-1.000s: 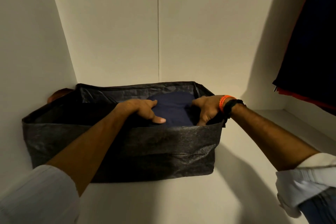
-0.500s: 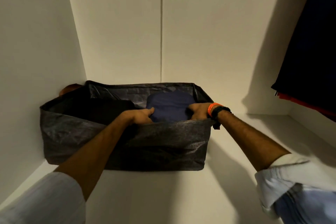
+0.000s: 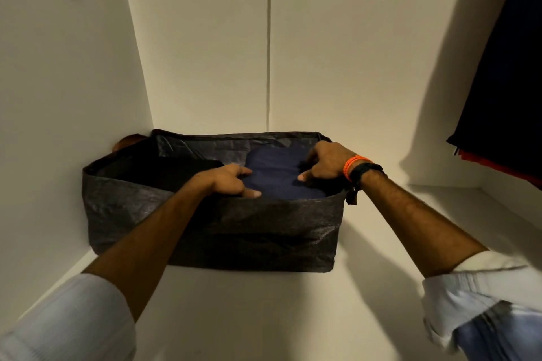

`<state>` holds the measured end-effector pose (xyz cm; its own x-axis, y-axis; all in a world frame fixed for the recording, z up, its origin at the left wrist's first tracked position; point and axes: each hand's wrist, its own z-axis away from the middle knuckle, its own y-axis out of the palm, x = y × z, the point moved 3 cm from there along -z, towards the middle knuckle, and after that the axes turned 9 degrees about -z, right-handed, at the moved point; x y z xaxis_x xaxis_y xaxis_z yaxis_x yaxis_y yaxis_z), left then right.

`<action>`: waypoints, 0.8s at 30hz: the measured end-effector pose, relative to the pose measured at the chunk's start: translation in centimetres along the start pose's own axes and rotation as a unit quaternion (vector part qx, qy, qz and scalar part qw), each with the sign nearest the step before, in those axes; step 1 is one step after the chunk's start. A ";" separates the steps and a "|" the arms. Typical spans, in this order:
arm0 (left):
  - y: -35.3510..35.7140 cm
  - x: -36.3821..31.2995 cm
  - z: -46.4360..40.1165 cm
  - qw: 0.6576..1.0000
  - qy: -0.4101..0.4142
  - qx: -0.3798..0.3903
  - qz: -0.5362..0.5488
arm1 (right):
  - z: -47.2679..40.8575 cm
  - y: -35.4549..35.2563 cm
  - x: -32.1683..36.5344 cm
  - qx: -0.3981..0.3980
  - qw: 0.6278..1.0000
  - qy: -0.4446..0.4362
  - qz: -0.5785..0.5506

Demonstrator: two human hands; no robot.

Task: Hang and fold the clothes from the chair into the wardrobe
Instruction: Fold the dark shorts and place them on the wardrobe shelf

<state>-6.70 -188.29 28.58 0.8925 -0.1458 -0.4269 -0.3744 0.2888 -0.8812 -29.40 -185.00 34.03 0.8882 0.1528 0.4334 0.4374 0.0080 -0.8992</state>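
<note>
since the folded navy garment [image 3: 275, 173] already lies in the right half of the dark fabric storage box [image 3: 249, 231] on the wardrobe shelf [image 3: 264, 311], we tuck its sides flat, left hand [image 3: 227, 182] and right hand [image 3: 325, 163] with fingers curled onto its edges.

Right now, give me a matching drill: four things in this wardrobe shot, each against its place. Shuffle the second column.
Things
1. folded navy garment
2. storage bin
3. orange band
4. hanging clothes

Places
A. on the right wrist
B. upper right of the wardrobe
C. on the shelf, against the left wall
D. inside the bin, right part, under both hands

Pairs: 1-D, 2-C, 3-A, 4-B
</note>
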 end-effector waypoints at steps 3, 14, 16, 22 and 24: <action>-1.4 0.3 0.9 0.996 0.015 -0.084 0.018 | 0.6 -0.7 0.3 -0.032 0.998 -0.040 -0.047; -4.9 -0.5 10.8 0.992 0.126 0.014 0.004 | 6.1 -2.4 1.5 0.012 0.961 -0.211 -0.180; -4.9 -0.3 11.6 0.991 0.122 0.023 -0.051 | 7.3 -2.0 1.8 0.096 0.968 -0.188 -0.133; -5.3 0.1 13.1 0.984 0.094 -0.142 -0.056 | 8.3 -1.7 3.1 -0.030 0.982 -0.170 -0.076; -5.4 0.3 13.8 0.974 0.091 -0.200 -0.064 | 8.9 -1.2 3.5 -0.092 0.981 -0.153 -0.082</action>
<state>-0.92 -176.79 36.03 0.8929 -0.3312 -0.3050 -0.3630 -0.1288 -0.9229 -28.04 -175.63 36.11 0.7325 0.4537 0.5075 0.6137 -0.1175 -0.7807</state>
